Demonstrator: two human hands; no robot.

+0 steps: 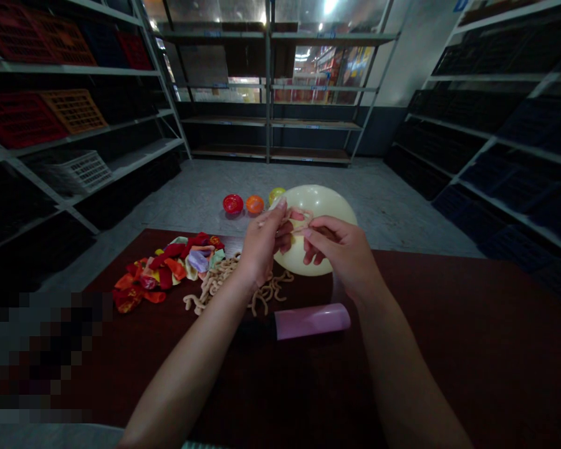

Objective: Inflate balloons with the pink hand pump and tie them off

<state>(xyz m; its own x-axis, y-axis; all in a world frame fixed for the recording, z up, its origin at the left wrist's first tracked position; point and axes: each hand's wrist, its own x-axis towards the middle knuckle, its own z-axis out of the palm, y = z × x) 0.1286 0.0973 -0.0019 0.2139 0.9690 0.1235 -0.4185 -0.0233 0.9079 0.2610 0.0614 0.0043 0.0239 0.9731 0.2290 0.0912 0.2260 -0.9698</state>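
Observation:
Both hands are raised over the table's far side, in front of a pale yellow inflated balloon (330,202). A thin beige cord (303,215) runs in a loop between them. My left hand (265,240) is closed on one part of the cord, and my right hand (339,246) pinches another part with thumb and fingers. Whether the cord goes round the balloon's neck I cannot tell; the fingers hide it. Below my left hand lies a heap of curly beige cords (219,277). A pink-purple cylinder (312,321) with a dark end lies on its side nearer me.
Limp coloured balloons (172,265) are piled at the left of the dark red-brown table (449,337). Beyond its far edge are round red (232,204), orange (255,204) and yellow balloons (275,194). Metal shelves (268,125) with crates (81,171) stand around.

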